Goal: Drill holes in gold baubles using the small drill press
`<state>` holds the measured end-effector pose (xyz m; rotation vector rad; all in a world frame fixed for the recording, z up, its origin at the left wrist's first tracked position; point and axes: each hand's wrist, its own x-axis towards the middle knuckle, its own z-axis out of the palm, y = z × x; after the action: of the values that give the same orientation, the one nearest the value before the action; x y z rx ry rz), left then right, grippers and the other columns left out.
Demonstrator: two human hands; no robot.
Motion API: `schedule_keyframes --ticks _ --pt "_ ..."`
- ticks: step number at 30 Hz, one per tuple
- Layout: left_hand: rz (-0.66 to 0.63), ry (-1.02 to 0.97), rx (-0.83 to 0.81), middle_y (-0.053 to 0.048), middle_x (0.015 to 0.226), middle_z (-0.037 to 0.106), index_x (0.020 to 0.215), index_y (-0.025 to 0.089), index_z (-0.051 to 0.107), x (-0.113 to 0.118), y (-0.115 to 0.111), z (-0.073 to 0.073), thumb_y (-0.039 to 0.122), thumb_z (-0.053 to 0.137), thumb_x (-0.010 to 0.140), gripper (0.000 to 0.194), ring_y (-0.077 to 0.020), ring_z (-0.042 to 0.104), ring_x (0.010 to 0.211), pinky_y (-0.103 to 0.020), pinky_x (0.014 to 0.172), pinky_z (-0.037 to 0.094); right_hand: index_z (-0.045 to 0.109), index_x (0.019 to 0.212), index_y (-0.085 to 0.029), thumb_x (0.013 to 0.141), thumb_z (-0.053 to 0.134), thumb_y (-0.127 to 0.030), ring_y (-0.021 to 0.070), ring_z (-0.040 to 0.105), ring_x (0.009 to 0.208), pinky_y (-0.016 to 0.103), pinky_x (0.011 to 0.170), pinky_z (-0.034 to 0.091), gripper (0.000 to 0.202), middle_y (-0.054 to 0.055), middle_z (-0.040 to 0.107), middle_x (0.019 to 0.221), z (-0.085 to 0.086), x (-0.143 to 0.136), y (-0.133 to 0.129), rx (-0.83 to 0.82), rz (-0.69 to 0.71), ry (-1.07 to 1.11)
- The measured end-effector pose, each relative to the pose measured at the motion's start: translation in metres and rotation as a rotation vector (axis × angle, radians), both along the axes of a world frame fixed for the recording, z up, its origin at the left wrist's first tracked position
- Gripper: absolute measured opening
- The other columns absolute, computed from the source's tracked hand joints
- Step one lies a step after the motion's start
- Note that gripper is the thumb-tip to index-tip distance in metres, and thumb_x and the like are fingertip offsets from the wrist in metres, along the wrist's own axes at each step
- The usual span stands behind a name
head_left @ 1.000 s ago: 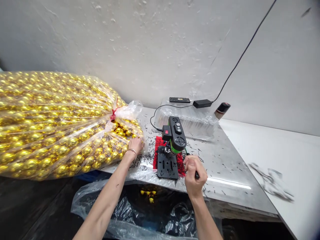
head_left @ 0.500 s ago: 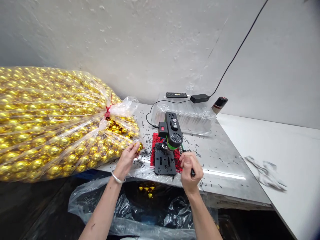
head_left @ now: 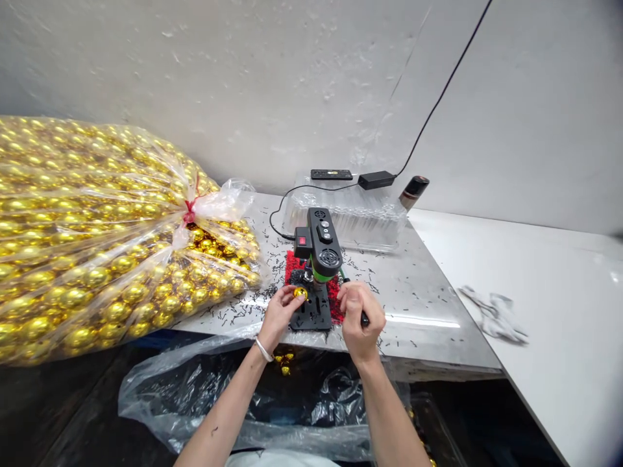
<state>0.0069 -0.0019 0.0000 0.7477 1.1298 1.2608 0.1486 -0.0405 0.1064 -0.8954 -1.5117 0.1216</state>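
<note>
Between the thumb and fingers of my left hand is a shiny gold ball, held over the left side of a small black bench press machine, just beside its working head. Dark marks show on the ball, too small to make out. My right hand is wrapped round the black lever handle on the machine's right side. The machine's slotted base plate rests on a red mat at the table's front edge.
A big tied clear bag of gold balls fills the left. Behind the machine stand a clear plastic box, a power adapter and a dark can. Black scraps litter the metal table. Below hangs an open plastic bag.
My left hand has carried the gold ball rightward from beside the big bag to the machine's base plate. My right hand keeps its grip on the lever. The view has shifted slightly.
</note>
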Motion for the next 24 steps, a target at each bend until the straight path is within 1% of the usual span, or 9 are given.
schedule_keyframes --ticks 2,6,8,10,13,16,20,22,24 --pt "-0.035 0.173 0.121 -0.004 0.088 0.074 0.095 0.018 0.063 0.004 0.002 -0.005 0.029 0.08 0.067 0.034 -0.0176 0.068 0.083 -0.029 0.076 0.051 0.044 0.065 -0.021 0.094 0.042 -0.01 0.0121 0.053 0.065 0.027 0.061 0.04 0.031 -0.001 0.049 0.064 0.005 0.0 0.002 0.001 0.002 0.006" --pt "-0.071 0.603 0.329 -0.005 0.097 0.073 0.103 0.021 0.066 0.007 -0.001 -0.01 0.028 0.073 0.075 0.03 -0.0214 0.066 0.091 -0.036 0.084 0.05 0.044 0.065 -0.021 0.095 0.042 -0.011 0.0119 0.052 0.063 0.028 0.06 0.04 0.031 -0.001 0.048 0.063 0.014 0.001 0.004 -0.015 0.009 -0.001" --pt "-0.073 0.744 0.402 -0.006 0.099 0.073 0.106 0.021 0.067 0.006 -0.002 -0.01 0.026 0.072 0.077 0.03 -0.0233 0.065 0.095 -0.038 0.087 0.05 0.044 0.065 -0.021 0.095 0.042 -0.011 0.0121 0.052 0.064 0.028 0.06 0.04 0.031 -0.001 0.049 0.064 0.015 0.001 0.004 -0.019 0.007 -0.011" --pt "-0.085 0.81 0.461 -0.007 0.1 0.072 0.109 0.022 0.068 0.006 -0.003 -0.011 0.025 0.072 0.077 0.032 -0.0245 0.064 0.096 -0.04 0.089 0.049 0.044 0.065 -0.021 0.094 0.042 -0.011 0.0123 0.053 0.065 0.028 0.061 0.041 0.03 0.0 0.051 0.065 0.012 0.001 0.002 -0.012 -0.001 -0.023" --pt "-0.1 0.805 0.497 -0.008 0.101 0.073 0.108 0.023 0.071 0.007 -0.001 -0.01 0.027 0.075 0.077 0.032 -0.0254 0.063 0.095 -0.041 0.092 0.048 0.045 0.067 -0.021 0.094 0.04 -0.009 0.0124 0.054 0.066 0.027 0.06 0.042 0.029 0.0 0.052 0.067 0.0 0.003 -0.001 0.01 0.0 -0.048" --pt "-0.098 0.721 0.462 -0.008 0.101 0.073 0.104 0.025 0.074 0.007 0.0 -0.009 0.03 0.077 0.075 0.03 -0.027 0.062 0.096 -0.042 0.097 0.044 0.046 0.069 -0.021 0.094 0.039 -0.009 0.0127 0.054 0.067 0.026 0.059 0.043 0.028 0.001 0.053 0.068 -0.022 0.005 -0.003 0.028 0.013 -0.086" --pt "-0.098 0.573 0.371 -0.007 0.101 0.074 0.099 0.028 0.076 0.007 0.001 -0.008 0.031 0.083 0.068 0.032 -0.0296 0.06 0.1 -0.044 0.104 0.038 0.046 0.071 -0.021 0.097 0.036 -0.019 0.0135 0.053 0.063 0.029 0.059 0.046 0.029 0.001 0.054 0.068 -0.055 0.007 0.001 0.126 -0.001 -0.145" --pt "-0.1 0.544 0.345 -0.007 0.101 0.073 0.099 0.028 0.076 0.007 0.0 -0.008 0.031 0.083 0.067 0.034 -0.0299 0.059 0.102 -0.044 0.106 0.036 0.046 0.071 -0.022 0.099 0.033 -0.023 0.0135 0.054 0.062 0.031 0.061 0.047 0.031 0.001 0.055 0.067 -0.067 0.006 0.004 0.165 -0.032 -0.163" --pt "-0.101 0.557 0.346 -0.007 0.101 0.073 0.1 0.028 0.076 0.007 0.0 -0.007 0.031 0.083 0.068 0.034 -0.0295 0.059 0.102 -0.044 0.107 0.035 0.045 0.07 -0.022 0.1 0.031 -0.025 0.0129 0.054 0.062 0.031 0.062 0.048 0.033 0.001 0.055 0.067 -0.074 0.005 0.006 0.177 -0.061 -0.157"
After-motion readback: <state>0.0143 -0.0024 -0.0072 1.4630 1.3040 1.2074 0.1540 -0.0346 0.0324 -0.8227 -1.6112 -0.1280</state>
